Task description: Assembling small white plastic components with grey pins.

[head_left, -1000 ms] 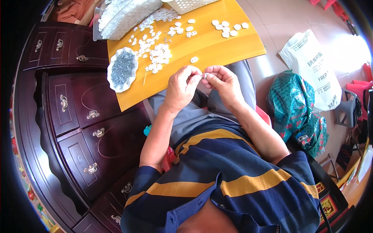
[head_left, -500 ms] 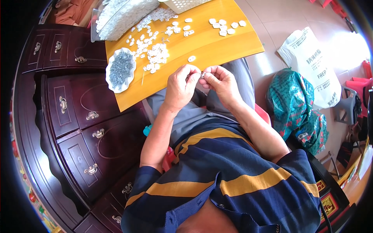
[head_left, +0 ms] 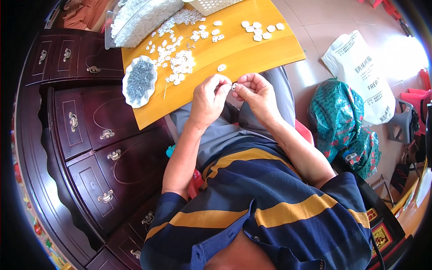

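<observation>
- Near the middle of the frame, the left hand [head_left: 208, 101] and the right hand [head_left: 256, 96] meet fingertip to fingertip, just below the edge of the yellow table [head_left: 258, 54] and over the lap.
- Between them is a small piece [head_left: 234, 87], pale and partly shiny. The right thumb and index finger hold it in a narrow pinch; the left thumb and index finger are also pinched close and seem to hold its left side.
- The step in hand looks like fine fingertip work on this one piece. The next move calls for a steady pinch on both sides and small turns of the fingertips, as a judgement.
- A single white piece [head_left: 221, 67] lies alone on the table just above the hands, with a pile of white pieces [head_left: 182, 62] to its left and a small group of white pieces [head_left: 257, 31] toward the upper right.
- Left of the pile, a wavy-rimmed white bowl [head_left: 136, 104] holds thin grey metal bits [head_left: 140, 81].
- The fingers cover most of the held piece, so its shape and any metal part in it are hard to make out.
- The clear box [head_left: 109, 37] and white basket [head_left: 218, 6] are cut off at the top.
</observation>
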